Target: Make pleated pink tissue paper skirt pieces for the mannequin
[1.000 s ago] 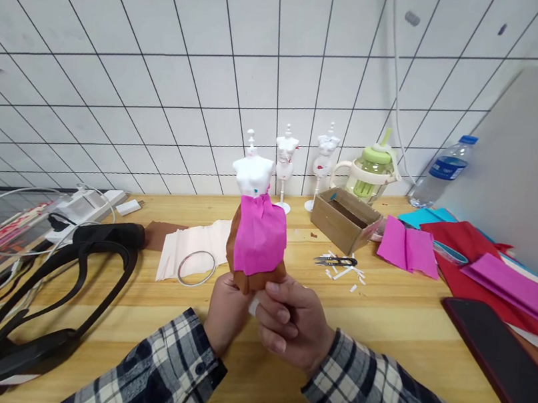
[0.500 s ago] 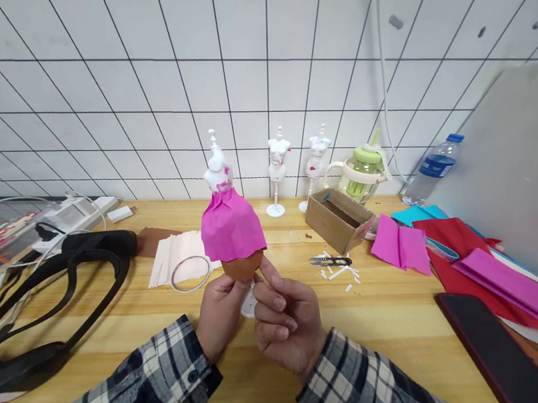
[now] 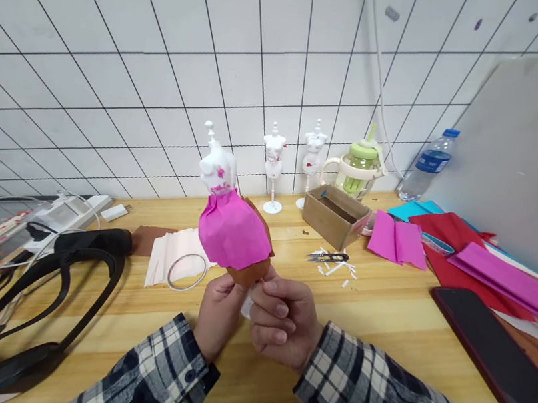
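Note:
A small white dress-form mannequin (image 3: pixel 218 166) leans slightly left in front of me. It wears a pink paper skirt (image 3: pixel 234 231) gathered at the waist, with brown paper (image 3: pixel 249 272) showing below the hem and along its right side. My left hand (image 3: pixel 219 315) is closed beneath the skirt, gripping the mannequin's lower part; the stand inside the fist is hidden. My right hand (image 3: pixel 284 321) pinches the lower edge of the brown paper, fingers curled. Part of the white round base (image 3: pixel 247 306) shows between the hands.
Two bare mannequins (image 3: pixel 274 155) stand by the tiled wall. A cardboard box (image 3: pixel 335 217), thread snips (image 3: pixel 328 257) among white scraps, and a phone (image 3: pixel 494 350) lie right. Coloured paper (image 3: pixel 399 240) is beyond. A black headset strap (image 3: pixel 81 308) and a ring (image 3: pixel 186 273) are left.
The mannequin has turned a little, and more brown paper now shows along the skirt's right side. My right fingers have closed in on the paper's edge.

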A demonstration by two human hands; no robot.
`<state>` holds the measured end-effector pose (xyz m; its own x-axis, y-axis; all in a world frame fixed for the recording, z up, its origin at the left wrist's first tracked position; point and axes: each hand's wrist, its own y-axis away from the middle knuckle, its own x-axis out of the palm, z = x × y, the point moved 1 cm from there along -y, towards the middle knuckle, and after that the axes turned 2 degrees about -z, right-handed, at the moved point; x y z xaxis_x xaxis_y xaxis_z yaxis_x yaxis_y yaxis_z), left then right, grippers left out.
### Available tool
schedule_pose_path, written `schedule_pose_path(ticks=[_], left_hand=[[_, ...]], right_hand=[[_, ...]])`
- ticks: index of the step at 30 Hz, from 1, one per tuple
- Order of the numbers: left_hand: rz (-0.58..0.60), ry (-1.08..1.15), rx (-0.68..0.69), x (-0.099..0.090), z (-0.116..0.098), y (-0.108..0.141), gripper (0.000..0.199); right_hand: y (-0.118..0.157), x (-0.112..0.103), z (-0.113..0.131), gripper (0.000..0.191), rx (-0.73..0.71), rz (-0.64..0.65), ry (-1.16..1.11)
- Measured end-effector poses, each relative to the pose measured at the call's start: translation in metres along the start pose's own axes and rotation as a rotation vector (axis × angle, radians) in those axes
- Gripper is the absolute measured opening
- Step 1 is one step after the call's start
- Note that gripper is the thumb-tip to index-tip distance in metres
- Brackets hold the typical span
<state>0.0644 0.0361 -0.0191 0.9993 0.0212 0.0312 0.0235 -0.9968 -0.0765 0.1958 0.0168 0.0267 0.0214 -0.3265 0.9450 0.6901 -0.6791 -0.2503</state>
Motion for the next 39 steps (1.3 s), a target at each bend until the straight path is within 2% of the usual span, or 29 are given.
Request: schedule_pose_path(ticks=[5,10,18,22,25,30,34,39], left_hand=[[0.028,0.007,-0.060,0.002,-0.005,0.002,0.026],[0.001,0.050,-0.103,0.005,-0.009,0.003,0.028],[-0.060,0.135,-0.124,0.005,-0.006,0.002,0.038],[-0.051,0.190,-0.120,0.004,-0.007,-0.001,0.046],[-0.064,0.214,-0.110,0.003,-0.010,-0.003,0.048],[-0.050,0.226,-0.113,0.001,-0.010,-0.005,0.046],[-0.057,0.181,-0.100,0.000,-0.011,-0.003,0.050],[-0.044,0.090,-0.098,-0.004,-0.004,0.001,0.052]], right_hand=[[0.000,0.009,-0.004,0.024,0.015,0.030,0.160],[0.000,0.016,-0.007,0.028,-0.001,0.022,0.227],[-0.003,0.016,-0.004,0.024,-0.055,-0.234,0.164],[-0.004,0.014,0.000,0.033,-0.122,-0.378,0.093],[-0.004,0.011,0.003,0.044,-0.114,-0.448,0.067],[-0.003,0.011,0.006,0.049,-0.056,-0.372,0.100],[-0.002,0.014,0.008,0.034,-0.027,-0.287,0.118],[-0.003,0.016,0.007,0.019,-0.082,-0.249,0.110]])
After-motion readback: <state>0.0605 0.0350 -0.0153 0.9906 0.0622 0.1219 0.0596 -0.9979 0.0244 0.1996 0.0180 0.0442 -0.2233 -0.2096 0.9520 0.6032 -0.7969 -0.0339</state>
